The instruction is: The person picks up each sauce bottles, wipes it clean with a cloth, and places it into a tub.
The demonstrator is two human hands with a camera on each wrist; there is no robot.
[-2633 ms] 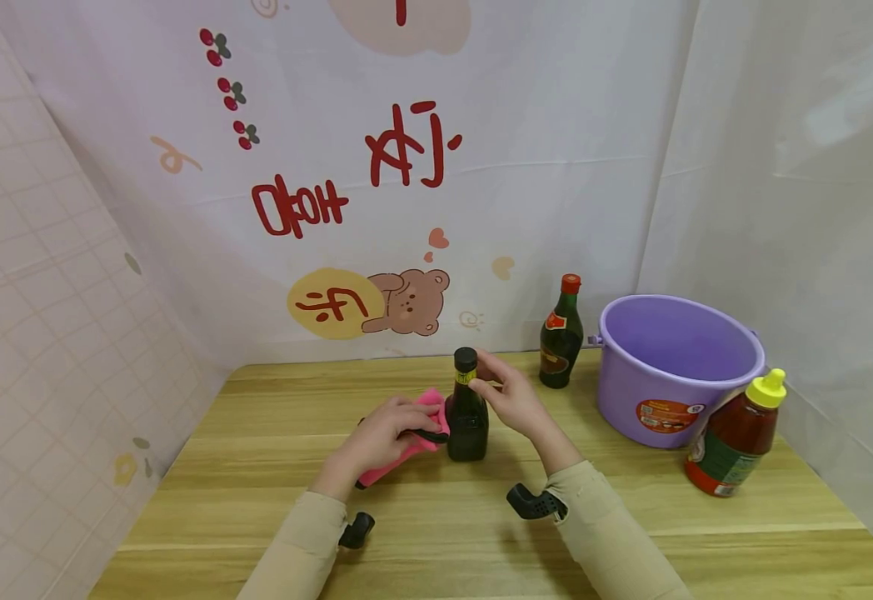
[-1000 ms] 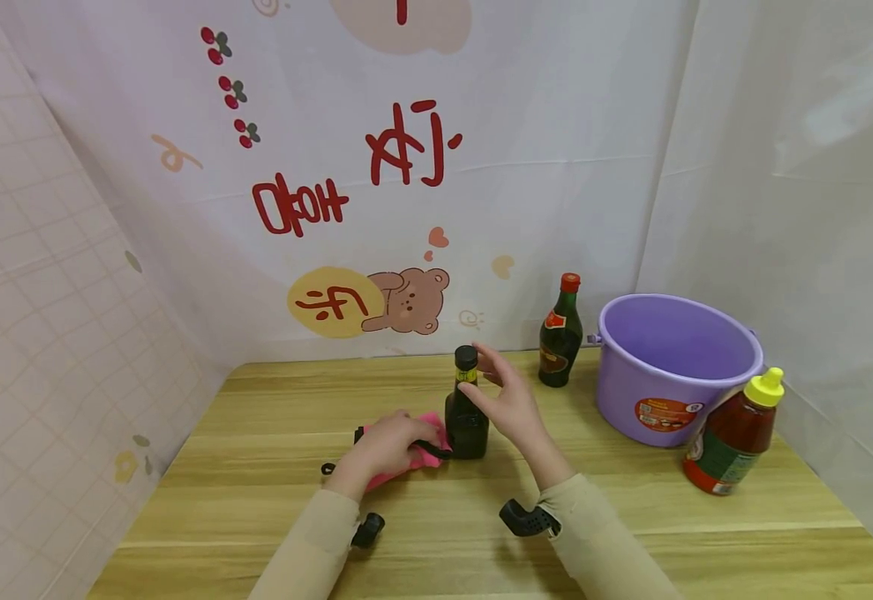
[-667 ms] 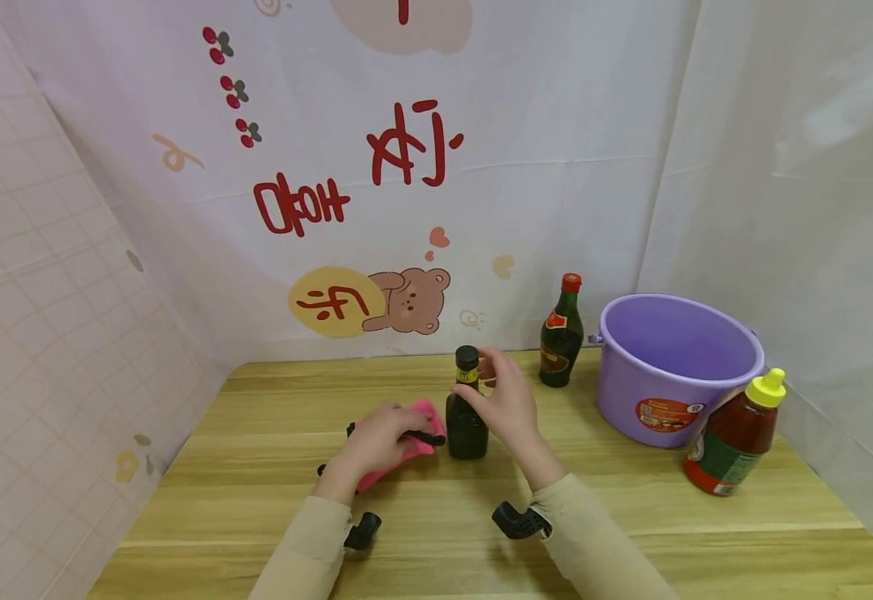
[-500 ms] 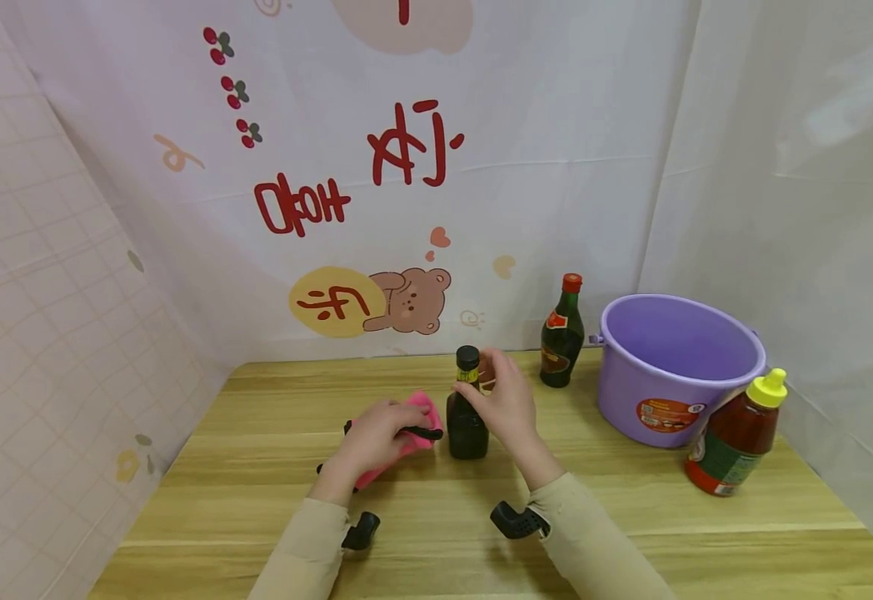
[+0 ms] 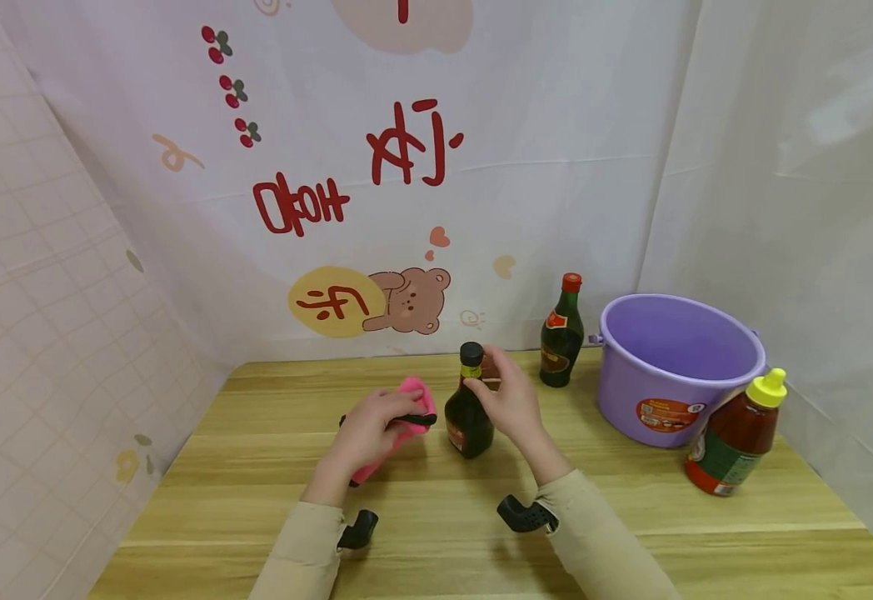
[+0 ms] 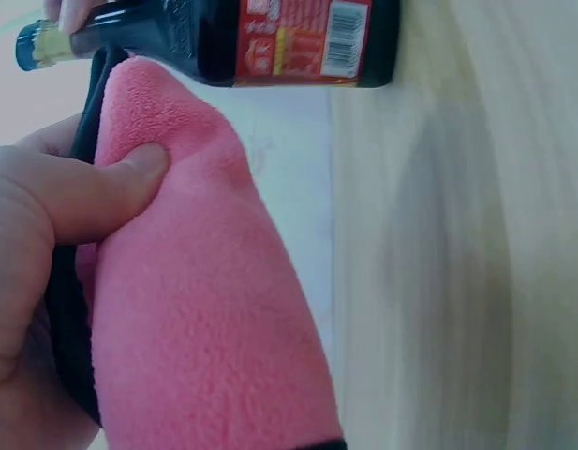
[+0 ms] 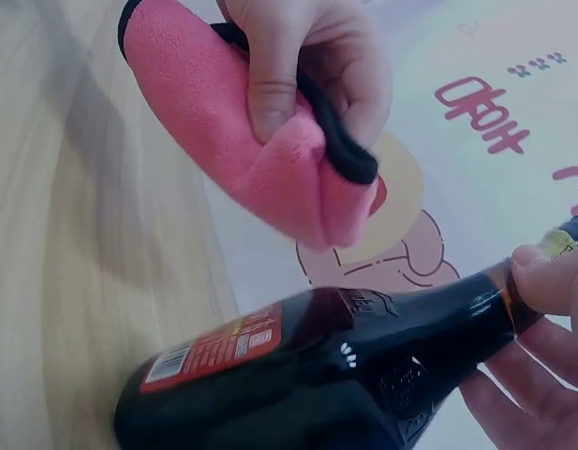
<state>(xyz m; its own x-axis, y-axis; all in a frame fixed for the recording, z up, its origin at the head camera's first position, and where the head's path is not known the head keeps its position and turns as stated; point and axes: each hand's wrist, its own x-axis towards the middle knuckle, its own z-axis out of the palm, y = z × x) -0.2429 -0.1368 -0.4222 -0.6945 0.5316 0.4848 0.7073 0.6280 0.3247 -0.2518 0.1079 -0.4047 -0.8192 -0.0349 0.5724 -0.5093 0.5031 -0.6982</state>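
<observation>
My left hand (image 5: 371, 429) pinches a folded pink cloth with black edging (image 6: 204, 309), thumb pressed on its fuzzy face. The cloth is beside the bottle, with a small gap between them in the head view. A dark glass sauce bottle (image 5: 470, 425) with a black cap and yellow neck band stands slightly tilted at the middle of the table. Its red label with a barcode (image 7: 218, 349) faces left. My right hand (image 5: 513, 402) holds the bottle by the neck, thumb in front and fingers behind. The bottle's far side is hidden in the head view.
A green bottle with a red cap (image 5: 561, 337) stands at the back, right of my right hand. Farther right are a purple bucket (image 5: 624, 392) and a red sauce bottle with a yellow cap (image 5: 732, 437). A printed white curtain (image 5: 541, 167) hangs behind the wooden table (image 5: 436, 533).
The bottle has turned in my right hand and tilted a little, so its red label comes into sight. My left hand has drawn the cloth left and up, away from the bottle.
</observation>
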